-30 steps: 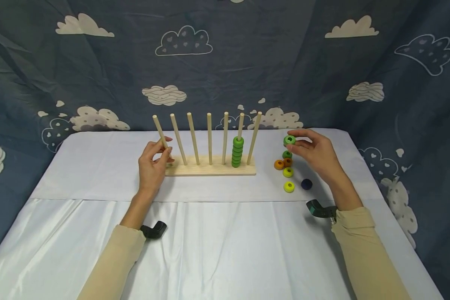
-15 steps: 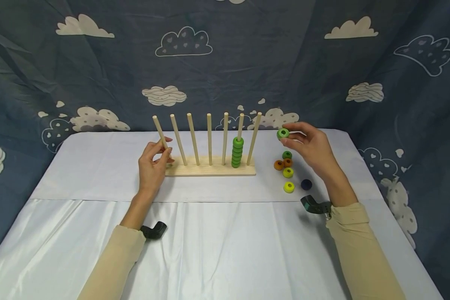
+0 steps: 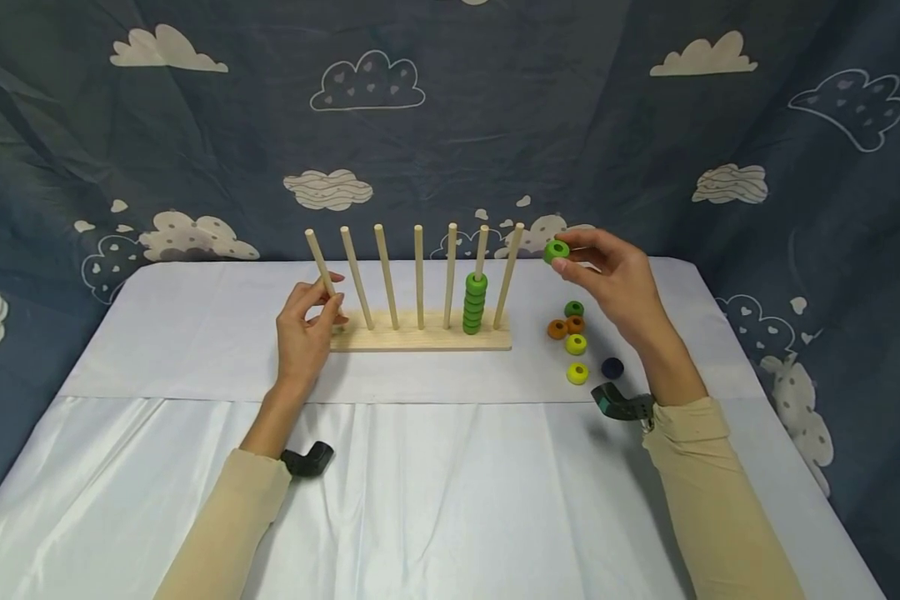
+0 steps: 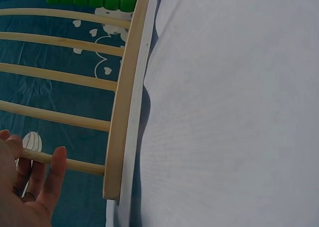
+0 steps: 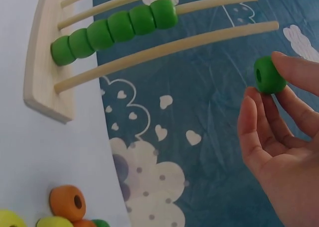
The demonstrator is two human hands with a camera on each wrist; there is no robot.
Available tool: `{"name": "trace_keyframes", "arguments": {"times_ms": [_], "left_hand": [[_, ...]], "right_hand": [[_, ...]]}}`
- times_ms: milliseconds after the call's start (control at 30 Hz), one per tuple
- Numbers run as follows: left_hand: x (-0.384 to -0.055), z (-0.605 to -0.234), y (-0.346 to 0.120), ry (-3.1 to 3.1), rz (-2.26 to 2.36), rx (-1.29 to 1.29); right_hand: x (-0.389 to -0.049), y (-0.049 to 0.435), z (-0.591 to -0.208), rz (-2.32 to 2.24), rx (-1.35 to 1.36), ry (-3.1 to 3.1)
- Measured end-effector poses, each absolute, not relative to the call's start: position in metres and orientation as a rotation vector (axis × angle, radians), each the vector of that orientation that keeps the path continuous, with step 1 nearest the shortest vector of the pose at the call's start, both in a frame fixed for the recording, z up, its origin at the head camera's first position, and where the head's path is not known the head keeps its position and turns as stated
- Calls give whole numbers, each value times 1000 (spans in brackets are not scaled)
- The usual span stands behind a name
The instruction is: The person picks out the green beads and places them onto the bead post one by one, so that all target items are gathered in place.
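A wooden peg rack (image 3: 420,340) with several upright pegs stands on the white-covered table. Several green beads (image 3: 475,304) are stacked on its second peg from the right, with bare wood above them. My left hand (image 3: 305,329) holds the leftmost peg (image 4: 84,166) between thumb and fingers. To the right of the rack, my right hand (image 3: 618,287) pinches a single green bead (image 5: 269,75) by thumb and fingertips. That bead is in the air, apart from the rightmost peg (image 5: 169,51), its hole showing in the right wrist view.
Loose beads lie on the table right of the rack: a green bead (image 3: 573,309), two orange beads (image 3: 557,329), two yellow beads (image 3: 577,373) and a dark blue bead (image 3: 612,368). A dark cloud-print cloth (image 3: 540,125) hangs behind the table.
My right hand has moved left and upward with the green bead, nearer the rack's right end. The left hand keeps its place on the leftmost peg.
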State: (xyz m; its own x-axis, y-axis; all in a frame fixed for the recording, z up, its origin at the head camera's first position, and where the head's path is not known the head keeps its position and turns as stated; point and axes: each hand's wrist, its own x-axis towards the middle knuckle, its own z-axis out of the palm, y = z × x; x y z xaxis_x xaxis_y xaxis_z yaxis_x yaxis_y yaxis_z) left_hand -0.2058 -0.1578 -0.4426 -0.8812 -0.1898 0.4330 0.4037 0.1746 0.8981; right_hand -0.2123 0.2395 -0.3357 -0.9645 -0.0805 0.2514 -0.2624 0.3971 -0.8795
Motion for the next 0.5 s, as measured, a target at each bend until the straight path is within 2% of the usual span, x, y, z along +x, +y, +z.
{"name": "trace_keyframes", "arguments": {"times_ms": [500], "left_hand": [[-206,-443,-158,-2008,-1742,-220]], "right_hand": [[-214,225,-318,1626,391,-2352]]}}
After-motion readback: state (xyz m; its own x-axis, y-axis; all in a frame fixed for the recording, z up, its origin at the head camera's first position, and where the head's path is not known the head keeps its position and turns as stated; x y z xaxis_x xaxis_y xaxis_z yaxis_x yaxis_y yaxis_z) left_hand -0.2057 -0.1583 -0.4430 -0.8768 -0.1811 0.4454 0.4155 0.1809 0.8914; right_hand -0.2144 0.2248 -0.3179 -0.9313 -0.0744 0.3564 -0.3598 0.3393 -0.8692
